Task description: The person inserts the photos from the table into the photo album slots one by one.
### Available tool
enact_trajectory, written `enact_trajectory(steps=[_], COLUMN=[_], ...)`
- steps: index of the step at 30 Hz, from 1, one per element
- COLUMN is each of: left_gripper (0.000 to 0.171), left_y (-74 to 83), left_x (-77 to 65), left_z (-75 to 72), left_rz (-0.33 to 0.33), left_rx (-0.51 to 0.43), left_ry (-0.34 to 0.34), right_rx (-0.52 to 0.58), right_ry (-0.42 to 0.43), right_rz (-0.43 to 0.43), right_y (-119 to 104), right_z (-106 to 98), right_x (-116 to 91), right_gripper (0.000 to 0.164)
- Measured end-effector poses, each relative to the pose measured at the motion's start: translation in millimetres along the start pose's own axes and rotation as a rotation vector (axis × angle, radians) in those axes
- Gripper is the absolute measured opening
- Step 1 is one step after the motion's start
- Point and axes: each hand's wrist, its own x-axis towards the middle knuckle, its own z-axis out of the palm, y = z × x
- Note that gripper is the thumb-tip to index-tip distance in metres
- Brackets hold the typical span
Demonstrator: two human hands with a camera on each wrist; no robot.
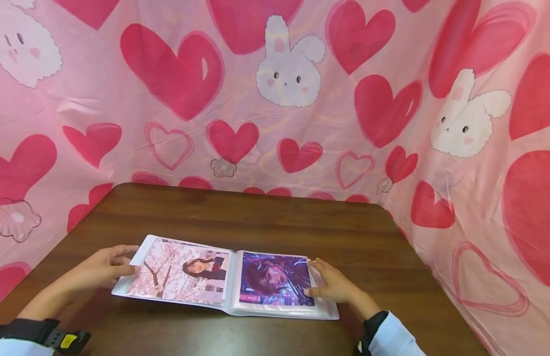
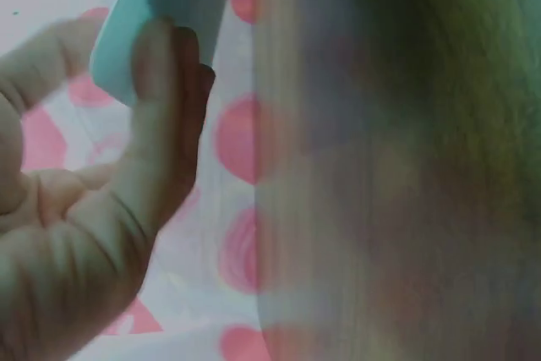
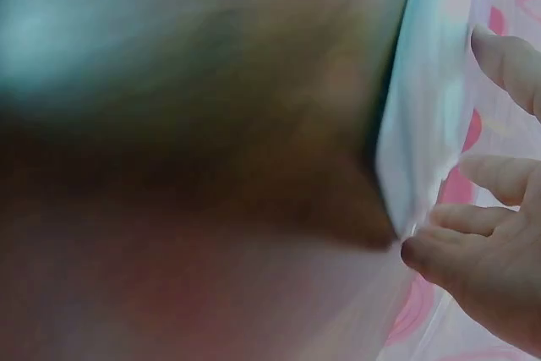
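An open photo album [image 1: 232,282] lies across the brown table in the head view. Its left page holds a cherry-blossom picture [image 1: 177,269] of a person with long hair, the right page a purple, neon-toned picture [image 1: 275,279]. My left hand [image 1: 105,267] holds the album's left edge between thumb and fingers; the left wrist view shows this hand [image 2: 127,166] at a corner of the pale cover [image 2: 161,23]. At the album's right edge is my right hand [image 1: 334,283], its thumb on the page. In the right wrist view its fingers [image 3: 499,179] are fairly straight and touch the edge.
The brown wooden table [image 1: 257,212] stretches behind the album to its rounded far corners. A pink cloth [image 1: 239,109] with hearts and rabbits hangs around its back and sides. Dark straps [image 1: 43,333] circle both wrists.
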Motion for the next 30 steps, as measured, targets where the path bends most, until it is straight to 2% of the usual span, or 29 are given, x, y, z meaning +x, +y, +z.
enact_trajectory(steps=[2,5,7,10,12,16,18,22,25,28,30], left_gripper=[0.075,0.076,0.077,0.078,0.08,0.079,0.076,0.071,0.068,0.068,0.071], left_y=[2.8,2.1,-0.7,-2.6,-2.3,0.7,2.9,9.6,16.8,22.3,24.3], left_x=[-6.7,-16.3,-21.0,-25.2,-26.4,-28.0,-28.6,-28.6,-28.4,-27.4,-26.1], left_z=[0.5,3.8,7.5,13.7,16.0,18.6,20.7,30.0,40.7,51.1,58.1], left_rz=[0.078,0.252,0.37,0.473,0.505,0.513,0.504,0.506,0.531,0.588,0.61], left_rx=[-0.068,-0.2,-0.25,-0.28,-0.302,-0.331,-0.321,-0.32,-0.395,-0.488,-0.494], left_ry=[-0.035,-0.118,-0.15,-0.168,-0.176,-0.16,-0.114,0.024,0.099,0.129,0.174], right_rx=[-0.009,0.006,0.021,0.042,0.047,0.044,0.04,0.038,0.041,0.041,0.037], right_ry=[-0.003,-0.028,-0.056,-0.098,-0.116,-0.116,-0.109,-0.108,-0.106,-0.097,-0.092], right_rz=[-0.03,-0.036,-0.01,0.044,0.064,0.067,0.066,0.066,0.061,0.057,0.054], right_y=[4.5,9.8,14.2,19.1,21.8,24.3,24.4,23.5,23.6,24.8,25.7], right_z=[-1.6,-7.1,-10.7,-13.9,-14.0,-12.8,-12.5,-12.6,-12.3,-11.4,-10.6], right_x=[-9.3,-25.2,-34.8,-45.7,-49.8,-52.5,-52.3,-52.5,-52.2,-51.2,-50.4], right_gripper=[0.078,0.081,0.086,0.094,0.097,0.099,0.098,0.098,0.098,0.098,0.098])
